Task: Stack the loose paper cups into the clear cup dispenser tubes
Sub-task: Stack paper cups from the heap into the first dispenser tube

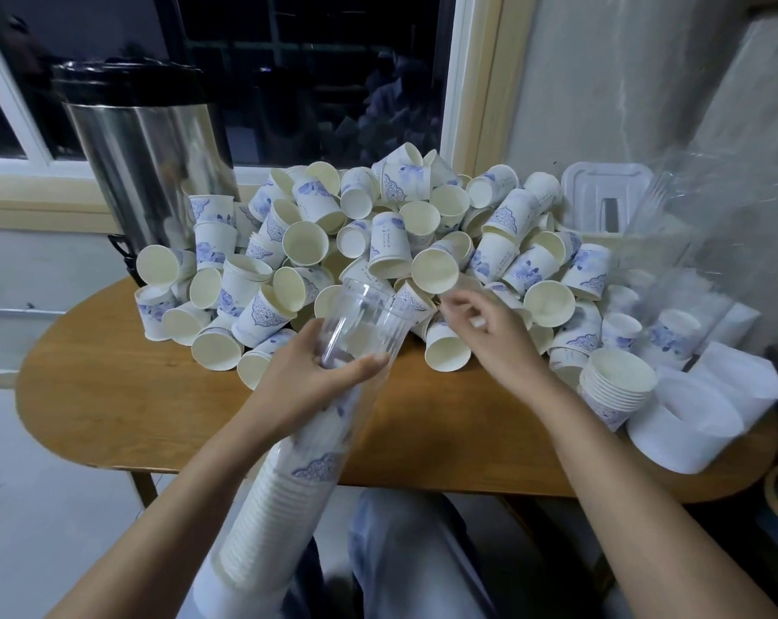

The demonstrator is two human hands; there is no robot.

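Observation:
My left hand [320, 364] grips a clear dispenser tube [369, 314] near its open top. The tube slants down toward my lap, and its lower part holds a stack of white paper cups [280, 493] with blue prints. My right hand [489, 323] hovers with loosely curled fingers at the front of a big pile of loose paper cups [391, 243] on the wooden table [110, 395]. Whether its fingertips touch a cup I cannot tell. One loose cup [447, 348] lies just left of and below that hand.
A steel urn [146, 149] stands at the back left by the window. A short stack of nested cups [617, 386] sits at the right, beside white dispenser parts [708, 417] and clear plastic wrap [699, 225]. A white lid [605, 194] leans at the back right.

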